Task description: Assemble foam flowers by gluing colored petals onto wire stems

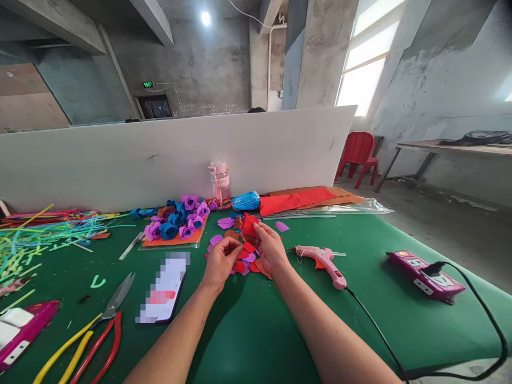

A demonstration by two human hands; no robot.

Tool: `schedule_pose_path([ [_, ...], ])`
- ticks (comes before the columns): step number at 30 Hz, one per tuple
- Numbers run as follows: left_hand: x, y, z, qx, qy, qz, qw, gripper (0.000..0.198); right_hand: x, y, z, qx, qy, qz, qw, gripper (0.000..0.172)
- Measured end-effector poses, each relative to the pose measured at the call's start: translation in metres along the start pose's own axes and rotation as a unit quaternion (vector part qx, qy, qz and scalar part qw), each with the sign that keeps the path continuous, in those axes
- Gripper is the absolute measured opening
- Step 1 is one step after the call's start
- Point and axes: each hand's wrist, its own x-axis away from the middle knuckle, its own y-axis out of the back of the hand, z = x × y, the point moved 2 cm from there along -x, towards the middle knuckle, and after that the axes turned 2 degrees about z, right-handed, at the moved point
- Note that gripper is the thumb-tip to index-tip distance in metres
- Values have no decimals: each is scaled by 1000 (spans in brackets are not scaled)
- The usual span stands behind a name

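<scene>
My right hand is closed on a red paper petal, pinched between thumb and fingers and held up above the table. Just to its left and slightly lower, my left hand is closed in a pinch. Whatever lies between its fingertips is too small to make out, with red paper close beside them. Beneath both hands spreads a loose pile of cut petals in red, purple and brown, including a purple petal. A pink glue gun lies on its side to the right of my right hand.
Finished paper flowers sit on an orange sheet at back left. Scissors and a phone lie left. Power strips flank the green table. A pink bottle and red paper stand before the white board.
</scene>
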Motion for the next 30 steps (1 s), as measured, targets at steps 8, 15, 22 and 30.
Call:
schedule_pose_path([
  [8, -1, 0, 1, 4, -1, -2, 1000, 23, 0, 2, -1, -10, -4, 0, 1000, 24],
  [15, 0, 0, 0, 14, -4, 0, 1000, 23, 1, -1, 0, -24, -4, 5, 1000, 23],
  [22, -1, 1, 1, 35, 3, -5, 999, 25, 5, -5, -3, -27, -26, 59, 998, 20],
  [30, 0, 2, 1, 45, 2, -12, 999, 24, 9, -8, -7, -35, -28, 99, 994, 22],
])
